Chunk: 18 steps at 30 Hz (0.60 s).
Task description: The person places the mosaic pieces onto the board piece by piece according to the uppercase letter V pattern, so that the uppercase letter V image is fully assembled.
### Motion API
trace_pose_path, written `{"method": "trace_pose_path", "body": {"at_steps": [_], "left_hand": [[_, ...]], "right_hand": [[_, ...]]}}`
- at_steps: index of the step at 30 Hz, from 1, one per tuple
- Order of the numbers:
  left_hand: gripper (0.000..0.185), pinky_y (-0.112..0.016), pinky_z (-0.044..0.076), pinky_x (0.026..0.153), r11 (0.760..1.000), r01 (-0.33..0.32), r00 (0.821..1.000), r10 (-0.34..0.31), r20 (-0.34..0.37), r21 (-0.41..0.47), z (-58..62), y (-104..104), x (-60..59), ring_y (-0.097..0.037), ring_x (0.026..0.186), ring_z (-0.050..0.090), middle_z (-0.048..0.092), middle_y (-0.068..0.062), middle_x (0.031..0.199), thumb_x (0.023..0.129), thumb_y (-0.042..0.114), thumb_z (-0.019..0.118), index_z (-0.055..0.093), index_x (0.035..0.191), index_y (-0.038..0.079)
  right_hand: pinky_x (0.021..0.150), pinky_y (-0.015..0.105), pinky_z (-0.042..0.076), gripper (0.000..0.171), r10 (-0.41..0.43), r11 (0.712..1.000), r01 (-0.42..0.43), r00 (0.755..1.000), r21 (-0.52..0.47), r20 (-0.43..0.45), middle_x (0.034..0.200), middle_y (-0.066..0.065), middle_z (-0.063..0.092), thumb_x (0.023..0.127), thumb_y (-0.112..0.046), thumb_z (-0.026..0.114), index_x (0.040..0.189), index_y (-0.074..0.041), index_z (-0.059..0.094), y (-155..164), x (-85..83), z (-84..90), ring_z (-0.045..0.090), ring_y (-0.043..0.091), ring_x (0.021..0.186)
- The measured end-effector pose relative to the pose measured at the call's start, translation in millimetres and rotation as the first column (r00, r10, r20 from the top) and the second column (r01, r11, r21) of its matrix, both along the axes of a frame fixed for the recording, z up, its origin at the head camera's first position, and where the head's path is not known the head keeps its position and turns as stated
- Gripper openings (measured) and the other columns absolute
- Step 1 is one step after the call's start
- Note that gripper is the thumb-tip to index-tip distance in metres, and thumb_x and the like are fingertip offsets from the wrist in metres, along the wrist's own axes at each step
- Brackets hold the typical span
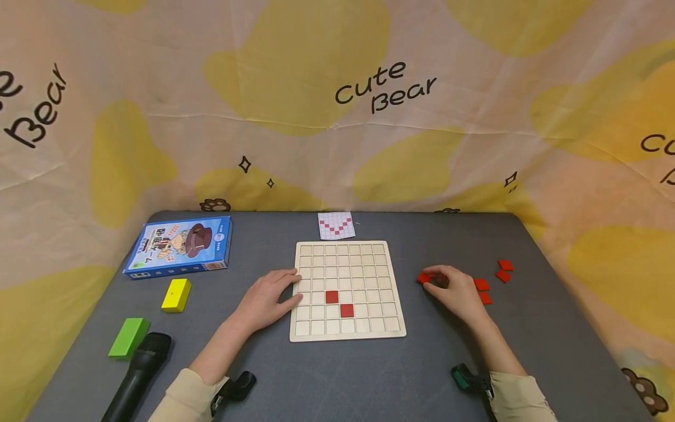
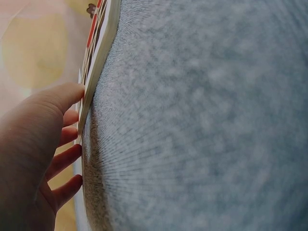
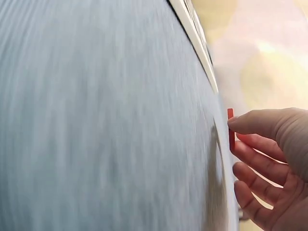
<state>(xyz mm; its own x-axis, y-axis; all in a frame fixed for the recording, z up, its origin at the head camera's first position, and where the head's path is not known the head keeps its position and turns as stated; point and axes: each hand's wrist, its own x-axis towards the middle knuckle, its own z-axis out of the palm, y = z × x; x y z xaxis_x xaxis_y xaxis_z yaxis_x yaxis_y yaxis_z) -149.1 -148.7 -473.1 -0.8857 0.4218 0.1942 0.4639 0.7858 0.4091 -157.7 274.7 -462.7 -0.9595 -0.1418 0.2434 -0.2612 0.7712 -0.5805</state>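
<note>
A pale wooden grid board (image 1: 369, 328) lies mid-table with two red tiles (image 1: 331, 297) (image 1: 346, 310) set in its cells. My left hand (image 1: 271, 298) rests with straight fingers on the board's left edge (image 2: 94, 79). To the right of the board, my right hand (image 1: 448, 284) pinches a red tile (image 1: 423, 278) on the grey table; in the right wrist view the tile (image 3: 231, 130) sits edge-on at the fingertips (image 3: 240, 126). More loose red tiles (image 1: 481, 285) (image 1: 504, 265) lie beside and beyond that hand.
A small pattern card (image 1: 336, 225) lies behind the board. At the left are a blue box (image 1: 179, 246), a yellow block (image 1: 176, 294), a green block (image 1: 129, 337) and a black microphone (image 1: 138, 375). A printed cloth backdrop surrounds the grey table (image 1: 337, 381).
</note>
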Motion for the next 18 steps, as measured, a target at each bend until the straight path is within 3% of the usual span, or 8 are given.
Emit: {"method": "trace_pose_path", "body": {"at_steps": [7, 18], "left_hand": [[0.046, -0.054, 0.04, 0.101, 1.0, -0.001, 1.0, 0.001, 0.001, 0.005, 0.9, -0.1, 0.5, -0.031, 0.126, 0.051, 0.057, -0.011, 0.136, 0.091, 0.034, 0.069, 0.064, 0.128, 0.007], [0.045, -0.054, 0.041, 0.101, 1.0, -0.002, 1.0, 0.002, -0.001, 0.006, 0.0, -0.6, 0.4, -0.031, 0.125, 0.052, 0.058, -0.011, 0.135, 0.091, 0.034, 0.068, 0.064, 0.128, 0.008]], "right_hand": [[0.08, 0.044, 0.052, 0.027, 0.054, 0.998, -0.053, 0.998, -0.044, 0.02, 0.104, 0.007, 0.07, 0.081, -0.01, 0.079, 0.107, -0.009, 0.073, -33.1, -4.6, 3.0, 0.065, 0.025, 0.089], [0.065, 0.03, 0.046, 0.028, 0.118, 0.99, -0.111, 0.99, -0.088, 0.074, 0.092, 0.003, 0.066, 0.081, -0.014, 0.079, 0.108, -0.009, 0.073, -82.3, -10.1, 8.1, 0.056, 0.019, 0.079]]}}
